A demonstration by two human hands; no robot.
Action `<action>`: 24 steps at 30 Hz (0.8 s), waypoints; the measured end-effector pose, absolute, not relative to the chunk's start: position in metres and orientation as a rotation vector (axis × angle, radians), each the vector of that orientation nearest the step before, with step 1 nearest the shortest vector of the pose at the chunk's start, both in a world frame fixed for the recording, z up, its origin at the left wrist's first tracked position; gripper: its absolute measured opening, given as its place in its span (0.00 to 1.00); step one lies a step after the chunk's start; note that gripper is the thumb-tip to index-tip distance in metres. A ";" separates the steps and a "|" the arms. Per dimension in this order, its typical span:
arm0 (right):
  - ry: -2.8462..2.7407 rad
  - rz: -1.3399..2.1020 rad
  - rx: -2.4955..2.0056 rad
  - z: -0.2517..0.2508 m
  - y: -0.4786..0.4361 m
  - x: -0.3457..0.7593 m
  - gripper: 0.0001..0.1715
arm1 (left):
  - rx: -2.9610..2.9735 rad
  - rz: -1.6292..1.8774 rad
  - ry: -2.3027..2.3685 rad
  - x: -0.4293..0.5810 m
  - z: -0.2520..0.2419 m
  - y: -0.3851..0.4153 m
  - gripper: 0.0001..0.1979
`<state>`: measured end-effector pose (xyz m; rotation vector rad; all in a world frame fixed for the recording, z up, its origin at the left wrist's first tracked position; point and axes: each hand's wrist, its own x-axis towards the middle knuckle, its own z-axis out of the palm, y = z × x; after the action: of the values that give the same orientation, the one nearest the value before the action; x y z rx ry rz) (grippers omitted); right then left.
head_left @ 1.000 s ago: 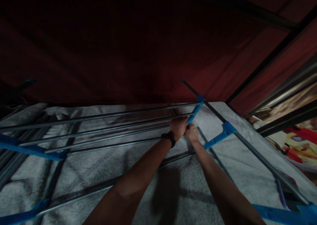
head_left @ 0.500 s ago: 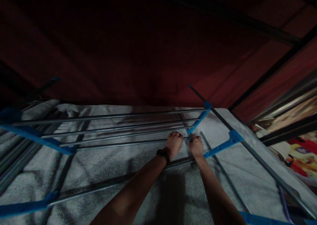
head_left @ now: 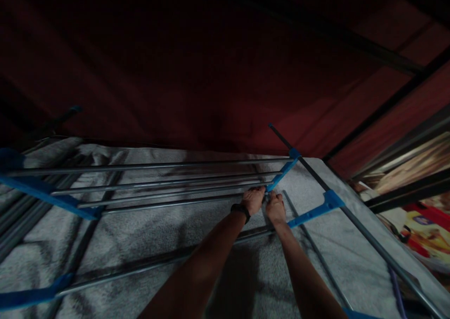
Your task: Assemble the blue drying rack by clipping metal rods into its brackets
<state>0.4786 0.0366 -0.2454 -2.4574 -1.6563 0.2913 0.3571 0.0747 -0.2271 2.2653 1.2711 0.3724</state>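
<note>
My left hand (head_left: 252,200), a black band at its wrist, is closed over the end of the nearest grey metal tube (head_left: 168,204) of a tier. Right beside it my right hand (head_left: 275,209) is closed on the near tip of a blue plastic bracket (head_left: 281,175). The joint between tube and bracket is mostly hidden by my fingers. Several parallel tubes run left from this bracket to another blue bracket (head_left: 45,191). The right bracket sits on a long side pole (head_left: 316,174). Below my right hand, a second blue bracket (head_left: 314,212) reaches out from the same pole.
A lower tube (head_left: 140,267) crosses in front, under my forearms. One loose tube (head_left: 312,244) lies on the grey fleecy cloth (head_left: 200,239) at right. More tubes (head_left: 31,216) are bundled at far left. Dark red fabric (head_left: 176,99) hangs behind, and a colourful package (head_left: 429,234) lies at right.
My left hand has slid right along the tube to the bracket's tip, now almost touching my right hand. My right hand stays at the bracket. The view has shifted slightly.
</note>
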 end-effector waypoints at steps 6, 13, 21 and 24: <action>-1.643 0.301 -2.487 -0.245 0.037 0.476 0.32 | 2.217 0.343 1.358 0.359 -0.225 0.082 0.19; -1.653 0.282 -2.495 -0.248 0.036 0.478 0.35 | 2.191 0.335 1.388 0.359 -0.227 0.091 0.19; -1.654 0.233 -2.407 -0.255 0.037 0.483 0.36 | 2.239 0.332 1.383 0.355 -0.233 0.096 0.18; -1.671 0.252 -2.361 -0.256 0.037 0.484 0.35 | 2.237 0.342 1.410 0.356 -0.235 0.096 0.17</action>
<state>0.4841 0.0365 -0.2562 -2.3606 -1.6709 0.2523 0.3560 0.0956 -0.2355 2.2369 1.4102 0.3419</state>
